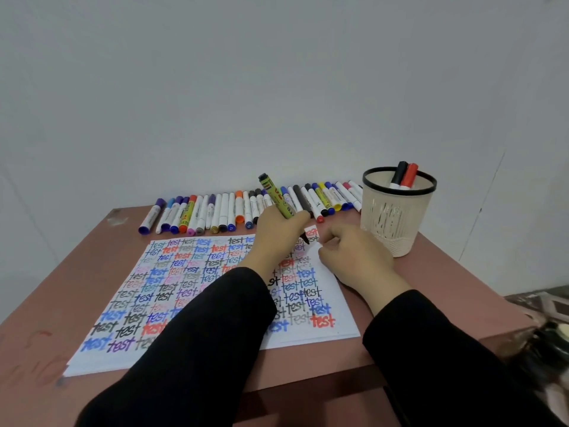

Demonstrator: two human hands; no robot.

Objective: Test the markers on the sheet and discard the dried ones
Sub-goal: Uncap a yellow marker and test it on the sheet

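My left hand (277,234) grips an olive-green marker (275,197), uncapped, with its dark tip touching the top right corner of the white sheet (335,306). The sheet is covered with the word "test" in many colours. My right hand (354,257) rests on the sheet's right edge with its fingers curled under; anything inside them is hidden. Along the table's far edge lies a row of several capped markers (221,211). A beige mesh cup (397,217) at the right holds a black marker (400,174) and a red marker (409,177).
The brown table (77,272) stands against a plain white wall. Its front edge is close to me and its right edge lies just past the cup. Blurred dark objects (548,334) sit beyond the table's right side.
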